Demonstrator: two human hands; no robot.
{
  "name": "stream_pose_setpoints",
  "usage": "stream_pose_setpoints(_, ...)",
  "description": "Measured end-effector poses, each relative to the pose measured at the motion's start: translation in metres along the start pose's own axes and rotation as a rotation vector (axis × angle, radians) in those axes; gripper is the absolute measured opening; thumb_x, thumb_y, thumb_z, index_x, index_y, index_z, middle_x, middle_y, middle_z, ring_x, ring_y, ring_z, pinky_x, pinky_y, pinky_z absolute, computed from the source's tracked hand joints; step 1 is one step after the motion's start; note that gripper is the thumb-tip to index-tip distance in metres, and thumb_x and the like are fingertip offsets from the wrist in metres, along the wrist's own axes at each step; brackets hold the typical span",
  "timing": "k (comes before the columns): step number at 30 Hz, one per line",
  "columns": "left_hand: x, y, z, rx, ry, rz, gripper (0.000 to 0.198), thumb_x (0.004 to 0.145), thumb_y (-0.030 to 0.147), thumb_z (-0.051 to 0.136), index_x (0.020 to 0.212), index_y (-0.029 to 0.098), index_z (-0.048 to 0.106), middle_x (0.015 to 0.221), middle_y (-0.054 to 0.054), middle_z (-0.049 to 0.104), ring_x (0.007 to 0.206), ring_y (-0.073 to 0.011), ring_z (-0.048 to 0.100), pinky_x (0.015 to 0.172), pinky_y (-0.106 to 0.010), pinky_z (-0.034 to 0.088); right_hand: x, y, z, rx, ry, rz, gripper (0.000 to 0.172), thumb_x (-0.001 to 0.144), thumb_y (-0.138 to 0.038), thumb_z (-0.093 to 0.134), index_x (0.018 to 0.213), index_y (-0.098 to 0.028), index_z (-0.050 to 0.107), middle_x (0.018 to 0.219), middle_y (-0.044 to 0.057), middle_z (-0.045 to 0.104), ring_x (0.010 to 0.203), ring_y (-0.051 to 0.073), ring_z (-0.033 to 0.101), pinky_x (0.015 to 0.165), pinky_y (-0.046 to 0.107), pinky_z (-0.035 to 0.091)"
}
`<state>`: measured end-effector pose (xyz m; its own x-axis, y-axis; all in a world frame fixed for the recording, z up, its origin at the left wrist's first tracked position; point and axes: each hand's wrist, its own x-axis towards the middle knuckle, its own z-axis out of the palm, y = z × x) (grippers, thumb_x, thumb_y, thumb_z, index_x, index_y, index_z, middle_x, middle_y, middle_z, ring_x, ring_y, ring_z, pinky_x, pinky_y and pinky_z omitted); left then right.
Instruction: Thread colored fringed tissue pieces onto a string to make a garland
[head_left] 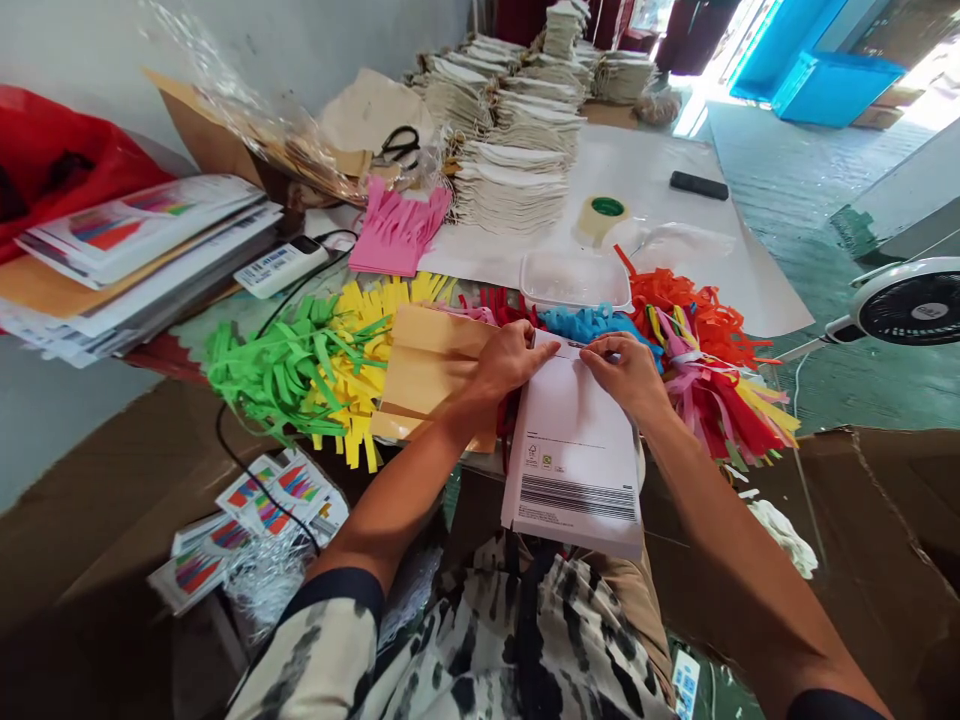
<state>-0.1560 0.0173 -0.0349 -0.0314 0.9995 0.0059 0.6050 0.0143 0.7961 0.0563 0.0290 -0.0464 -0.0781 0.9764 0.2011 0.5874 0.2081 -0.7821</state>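
A white paper bag (571, 450) with a barcode lies flat at the table's near edge, its bottom over my lap. My left hand (511, 358) presses on its top left corner, fingers curled. My right hand (626, 367) pinches the bag's top edge, with something thin under the fingertips that I cannot make out. Piles of fringed paper lie around: green (277, 365), yellow (360, 340), blue (592, 322), orange (694, 310), and a mixed red bunch (720, 400). A brown paper bag (427, 375) rests beneath my left wrist.
A clear plastic box (574, 280), tape roll (601, 215), pink fringe (394, 230), scissors (401, 145) and stacks of beige bags (517, 150) stand further back. Papers (135, 250) are piled at left, printed leaflets (255, 520) below. A white fan (907, 305) is at right.
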Motion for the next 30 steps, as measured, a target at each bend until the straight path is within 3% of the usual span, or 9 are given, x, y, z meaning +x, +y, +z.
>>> stream_pose_setpoints(9, 0.000, 0.002, -0.001, 0.015, 0.000, -0.010, 0.040, 0.088, 0.053, 0.077, 0.078, 0.023, 0.052, 0.081, -0.005, 0.067, 0.077, -0.0226, 0.064, 0.064, -0.031, 0.035, -0.008, -0.010, 0.003, -0.118, 0.008, -0.047, 0.015, 0.082, -0.033, 0.074, 0.089, -0.021, 0.079, 0.101, 0.007, 0.069, 0.090, 0.023, 0.064, 0.088, 0.041, 0.052)
stream_pose_setpoints(14, 0.002, -0.004, 0.002, -0.033, -0.004, 0.009, 0.037, 0.087, 0.050, 0.079, 0.081, 0.022, 0.055, 0.083, -0.005, 0.070, 0.078, -0.0224, 0.065, 0.065, -0.031, 0.039, -0.014, -0.012, 0.007, -0.209, 0.044, -0.052, 0.017, 0.084, -0.035, 0.073, 0.094, -0.022, 0.077, 0.115, 0.010, 0.066, 0.104, 0.028, 0.063, 0.094, 0.045, 0.051)
stream_pose_setpoints(18, 0.007, -0.014, 0.006, -0.091, -0.001, 0.027, 0.036, 0.085, 0.051, 0.080, 0.082, 0.022, 0.059, 0.085, -0.005, 0.071, 0.079, -0.0219, 0.066, 0.068, -0.031, 0.044, -0.013, -0.013, 0.007, -0.309, 0.144, 0.010, 0.059, 0.080, -0.045, 0.080, 0.131, -0.021, 0.064, 0.130, 0.015, 0.059, 0.095, 0.028, 0.064, 0.091, 0.049, 0.053)
stream_pose_setpoints(20, 0.008, -0.017, 0.007, -0.150, -0.011, 0.026, 0.035, 0.084, 0.051, 0.081, 0.085, 0.021, 0.062, 0.087, -0.005, 0.073, 0.080, -0.0214, 0.068, 0.068, -0.030, 0.046, -0.012, -0.012, 0.004, -0.307, 0.165, 0.028, 0.073, 0.077, -0.050, 0.083, 0.138, -0.021, 0.058, 0.130, 0.016, 0.059, 0.092, 0.028, 0.064, 0.088, 0.050, 0.054)
stream_pose_setpoints(23, 0.008, -0.016, 0.004, -0.240, -0.026, 0.031, 0.036, 0.082, 0.050, 0.083, 0.088, 0.020, 0.064, 0.090, -0.005, 0.075, 0.081, -0.0204, 0.070, 0.066, -0.029, 0.048, -0.011, -0.011, 0.000, -0.303, 0.179, 0.004, 0.060, 0.080, -0.047, 0.078, 0.131, -0.022, 0.061, 0.122, 0.015, 0.064, 0.103, 0.032, 0.063, 0.092, 0.050, 0.052)
stream_pose_setpoints(27, 0.005, -0.009, -0.002, -0.346, -0.045, 0.045, 0.041, 0.078, 0.052, 0.086, 0.087, 0.018, 0.063, 0.088, -0.004, 0.075, 0.081, -0.0193, 0.070, 0.066, -0.027, 0.049, -0.011, -0.017, -0.009, -0.368, 0.310, -0.073, 0.038, 0.091, -0.038, 0.060, 0.125, -0.021, 0.067, 0.126, 0.017, 0.068, 0.120, 0.037, 0.058, 0.101, 0.055, 0.047)
stream_pose_setpoints(30, 0.004, -0.001, -0.005, -0.453, -0.080, 0.068, 0.046, 0.075, 0.055, 0.088, 0.088, 0.017, 0.066, 0.091, -0.007, 0.076, 0.080, -0.0188, 0.070, 0.069, -0.028, 0.052, -0.010, -0.029, -0.017, -0.417, 0.211, -0.164, 0.041, 0.093, -0.047, 0.061, 0.124, -0.022, 0.071, 0.122, 0.016, 0.072, 0.120, 0.038, 0.059, 0.100, 0.054, 0.044)
